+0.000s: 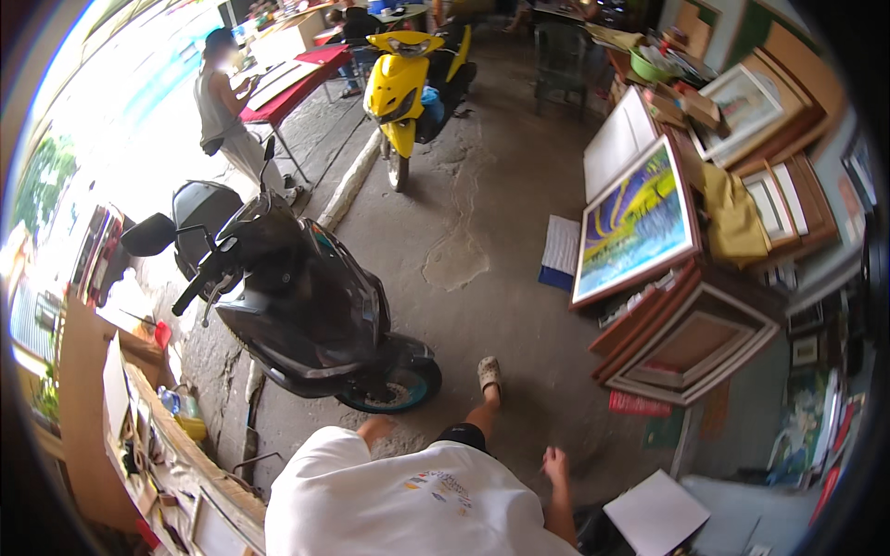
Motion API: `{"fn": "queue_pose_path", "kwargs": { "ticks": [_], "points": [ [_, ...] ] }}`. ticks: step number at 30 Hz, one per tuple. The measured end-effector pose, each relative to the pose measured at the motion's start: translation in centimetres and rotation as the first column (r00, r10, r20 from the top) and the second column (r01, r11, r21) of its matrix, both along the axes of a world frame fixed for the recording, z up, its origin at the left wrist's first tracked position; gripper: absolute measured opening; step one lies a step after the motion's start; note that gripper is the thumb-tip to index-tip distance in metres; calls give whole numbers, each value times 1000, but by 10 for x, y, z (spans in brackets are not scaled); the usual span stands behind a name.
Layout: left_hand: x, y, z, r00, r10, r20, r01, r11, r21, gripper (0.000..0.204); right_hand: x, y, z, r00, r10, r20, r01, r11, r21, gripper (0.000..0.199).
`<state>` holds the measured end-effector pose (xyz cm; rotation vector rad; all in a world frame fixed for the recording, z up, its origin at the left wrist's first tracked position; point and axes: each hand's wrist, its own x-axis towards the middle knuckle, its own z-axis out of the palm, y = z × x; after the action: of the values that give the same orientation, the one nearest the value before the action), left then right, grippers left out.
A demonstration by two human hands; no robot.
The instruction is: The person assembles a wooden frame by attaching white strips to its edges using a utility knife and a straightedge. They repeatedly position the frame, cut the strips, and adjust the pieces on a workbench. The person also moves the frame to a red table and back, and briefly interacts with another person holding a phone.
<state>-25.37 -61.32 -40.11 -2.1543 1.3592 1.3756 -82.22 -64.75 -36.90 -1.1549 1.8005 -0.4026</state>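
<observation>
My right hand [554, 463] hangs beside my white shirt [399, 496], its fingers curled in with nothing visible in them. The nearest thing to it is a pale square panel [656, 512] at the lower right. On the left a patch of bare skin, seemingly my left hand or forearm [375, 429], shows past the sleeve; its fingers cannot be made out. That patch lies close to the front wheel [399, 375] of a dark scooter [297, 287]. One foot in a beige clog [489, 372] is stretched ahead on the concrete floor [501, 232].
A yellow scooter [403, 88] stands ahead, near a person [218, 102] at a red-covered table [311, 79]. Along the right lean a colourful painting [640, 222] and stacked frames [695, 343]. A cluttered workbench [171, 463] runs along the lower left.
</observation>
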Motion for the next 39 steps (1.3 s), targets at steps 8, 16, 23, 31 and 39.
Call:
{"fn": "queue_pose_path", "kwargs": {
  "ticks": [8, 16, 23, 31, 39],
  "points": [
    [-156, -330, 111, 885, 197, -422, -337, 896, -289, 51, -29, -89, 23, 915, 229, -332, -161, 962, 219, 45],
    [-113, -476, 112, 904, 57, -423, -204, 928, -312, 50, 8, -342, 19, 895, 336, -294, -332, 941, 64, 47],
    [-4, -479, 57, 825, 526, -206, -557, 820, -136, 47, 84, -540, 15, 878, 434, -203, -412, 900, 143, 45],
    [142, -564, 76, 385, 904, -184, -917, 354, -183, 48, 269, -958, -60, 606, 645, -465, -776, 607, -170, 39],
    [296, -671, 16, 300, 929, -217, -953, 283, -110, 44, 684, -1120, 88, 712, 701, -41, -681, 674, -287, 23]
  ]
}}
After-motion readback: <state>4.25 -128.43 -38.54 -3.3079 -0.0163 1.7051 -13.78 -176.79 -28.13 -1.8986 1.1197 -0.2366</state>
